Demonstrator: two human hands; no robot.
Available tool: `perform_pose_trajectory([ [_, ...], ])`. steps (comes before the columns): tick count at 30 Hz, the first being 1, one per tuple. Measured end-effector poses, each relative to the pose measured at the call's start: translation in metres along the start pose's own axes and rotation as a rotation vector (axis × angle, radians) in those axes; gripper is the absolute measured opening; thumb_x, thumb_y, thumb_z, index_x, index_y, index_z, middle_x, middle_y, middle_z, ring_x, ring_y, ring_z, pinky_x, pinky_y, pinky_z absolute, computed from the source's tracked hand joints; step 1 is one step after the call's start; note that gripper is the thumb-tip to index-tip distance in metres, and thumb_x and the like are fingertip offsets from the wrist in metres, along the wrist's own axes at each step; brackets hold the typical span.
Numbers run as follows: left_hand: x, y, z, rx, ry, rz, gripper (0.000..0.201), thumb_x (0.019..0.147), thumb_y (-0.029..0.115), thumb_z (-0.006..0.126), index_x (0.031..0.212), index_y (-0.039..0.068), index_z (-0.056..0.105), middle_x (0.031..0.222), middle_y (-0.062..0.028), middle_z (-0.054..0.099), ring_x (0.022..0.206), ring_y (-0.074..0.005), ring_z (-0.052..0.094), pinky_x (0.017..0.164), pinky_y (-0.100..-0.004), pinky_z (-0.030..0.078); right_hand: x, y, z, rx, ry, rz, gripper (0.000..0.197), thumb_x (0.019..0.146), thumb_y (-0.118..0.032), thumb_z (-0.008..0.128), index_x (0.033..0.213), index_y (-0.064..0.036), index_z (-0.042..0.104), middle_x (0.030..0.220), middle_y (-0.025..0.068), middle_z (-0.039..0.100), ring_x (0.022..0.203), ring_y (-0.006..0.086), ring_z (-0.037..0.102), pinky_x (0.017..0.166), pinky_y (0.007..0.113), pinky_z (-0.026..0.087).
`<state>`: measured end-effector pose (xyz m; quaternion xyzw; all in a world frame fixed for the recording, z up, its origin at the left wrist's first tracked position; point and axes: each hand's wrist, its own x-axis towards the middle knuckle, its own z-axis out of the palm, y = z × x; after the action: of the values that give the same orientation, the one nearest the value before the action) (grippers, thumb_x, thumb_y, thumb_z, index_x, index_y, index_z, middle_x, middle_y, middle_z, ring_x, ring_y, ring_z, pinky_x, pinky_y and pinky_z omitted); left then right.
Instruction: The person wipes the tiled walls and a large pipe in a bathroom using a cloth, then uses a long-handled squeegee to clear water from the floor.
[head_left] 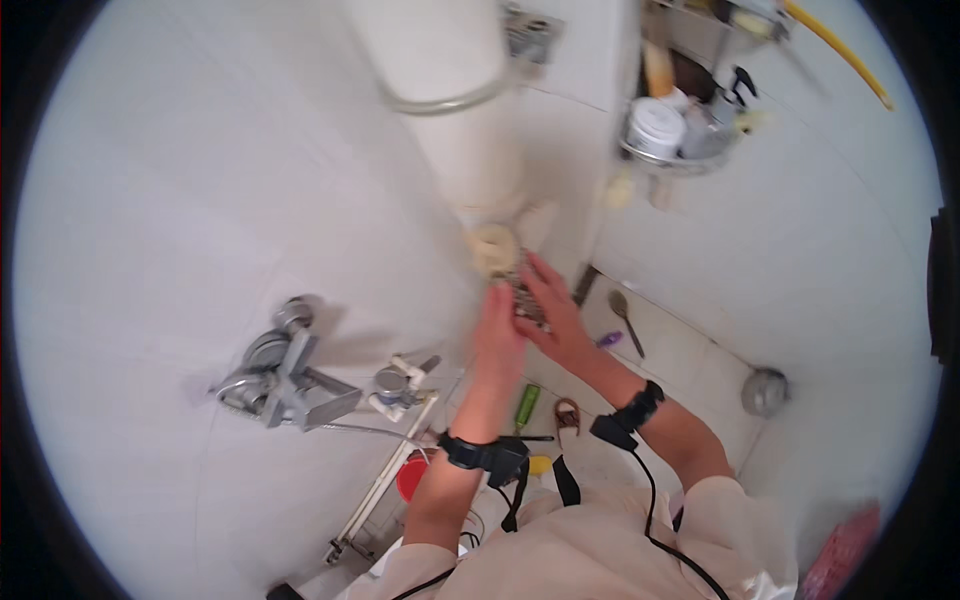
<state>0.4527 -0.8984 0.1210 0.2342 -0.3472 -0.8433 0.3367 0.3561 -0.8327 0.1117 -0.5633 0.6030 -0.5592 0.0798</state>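
In front of me, close to the wall, my left hand point(498, 330) and my right hand point(556, 318) come together around a speckled grey-brown thing point(528, 300). Blur and my fingers hide its kind and much of its shape. My left fingers point up along its left side, while those of my right hand press on it from the right. Just beyond my fingertips is a round cream-coloured thing point(495, 250) with a darker middle. It sits below a wide white cylinder point(440, 60) with a pale rim.
A metal tap point(285, 370) juts from the left wall, with a smaller valve point(393, 382) beside it. At upper right, a wire corner shelf point(680, 162) holds a white jar point(657, 127) and bottles. On the tiled floor lie a brush point(626, 318), a green-handled tool point(527, 405) and a red container point(411, 479).
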Motion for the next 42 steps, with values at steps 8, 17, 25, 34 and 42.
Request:
perform_pose_trajectory([
  [8, -0.048, 0.105, 0.021, 0.643, -0.074, 0.361, 0.041, 0.096, 0.014, 0.047, 0.133, 0.0, 0.039, 0.133, -0.0112, 0.047, 0.121, -0.0183, 0.046, 0.103, -0.0327, 0.035, 0.062, -0.061, 0.013, 0.578, 0.259, 0.247, 0.032, 0.092, -0.005, 0.042, 0.123, -0.0001, 0.049, 0.113, 0.0077, 0.055, 0.107, 0.0132, 0.049, 0.093, 0.025, 0.037],
  [17, -0.18, 0.235, -0.061, 0.787, 0.328, 0.769, 0.032, 0.093, 0.006, 0.046, 0.123, -0.004, 0.049, 0.12, -0.0172, 0.057, 0.111, -0.0232, 0.055, 0.098, -0.0335, 0.039, 0.19, -0.095, 0.098, 1.096, 0.618, 0.059, 0.036, 0.095, -0.016, 0.046, 0.126, 0.0008, 0.046, 0.118, 0.0079, 0.053, 0.104, 0.0163, 0.051, 0.092, 0.029, 0.04],
  [25, -0.267, 0.312, -0.139, 1.391, 0.69, 1.154, 0.032, 0.091, 0.004, 0.047, 0.121, -0.005, 0.051, 0.121, -0.0165, 0.056, 0.115, -0.0249, 0.052, 0.1, -0.0356, 0.037, 0.207, -0.119, 0.228, 0.043, 0.493, -0.386, 0.056, 0.09, -0.025, 0.054, 0.134, 0.0031, 0.035, 0.146, 0.0243, 0.023, 0.137, 0.0431, 0.013, 0.11, 0.05, 0.014],
  [34, -0.277, 0.415, -0.184, 2.017, 1.147, 1.593, 0.043, 0.095, 0.014, 0.041, 0.136, 0.0, 0.037, 0.145, -0.0177, 0.03, 0.136, -0.0328, 0.025, 0.11, -0.0432, 0.017, 0.368, -0.162, 0.104, -0.172, 0.836, -0.262, 0.054, 0.088, -0.028, 0.052, 0.131, 0.0015, 0.039, 0.135, 0.023, 0.039, 0.131, 0.0416, 0.025, 0.109, 0.045, 0.023],
  [42, -0.283, 0.425, -0.213, 2.189, 1.342, 1.567, 0.047, 0.096, 0.022, 0.037, 0.14, 0.005, 0.033, 0.148, -0.0156, 0.025, 0.137, -0.0336, 0.021, 0.111, -0.046, 0.012, 0.251, -0.223, 0.178, -0.284, 0.362, -0.566, 0.047, 0.081, -0.021, 0.061, 0.12, 0.0028, 0.048, 0.136, 0.0223, 0.037, 0.127, 0.0414, 0.034, 0.105, 0.048, 0.027],
])
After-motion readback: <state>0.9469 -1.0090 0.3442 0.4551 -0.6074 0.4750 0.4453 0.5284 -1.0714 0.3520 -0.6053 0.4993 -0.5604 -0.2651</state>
